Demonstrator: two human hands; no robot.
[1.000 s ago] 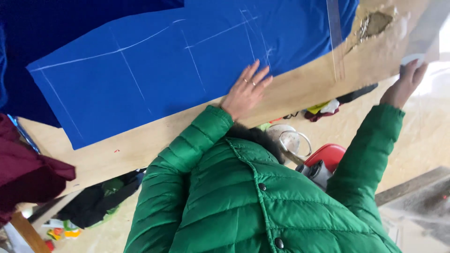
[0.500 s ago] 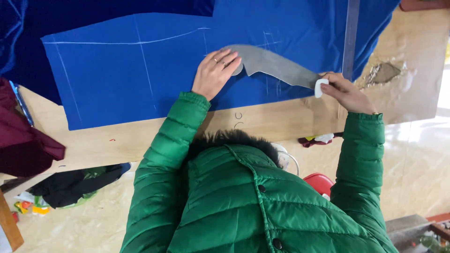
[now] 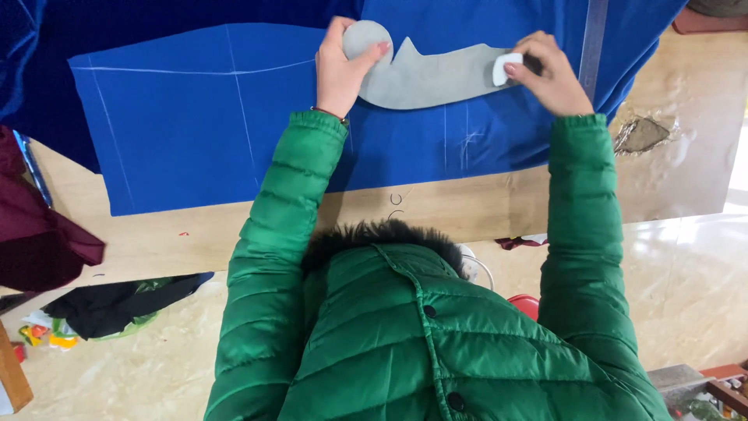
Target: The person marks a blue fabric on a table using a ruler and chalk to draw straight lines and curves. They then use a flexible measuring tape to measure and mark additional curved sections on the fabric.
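Here the left hand presses flat on the grey curved template, which spans between both hands on blue fabric; the right hand pinches white chalk at its far end.

left hand flat, right hand pinching

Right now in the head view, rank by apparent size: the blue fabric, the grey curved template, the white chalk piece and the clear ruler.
1. Blue fabric, by far the largest.
2. Grey curved template, partly under the left hand.
3. Clear ruler, long but narrow and cut off at the frame edge, so its rank against the template is unsure.
4. White chalk piece, in the right hand.
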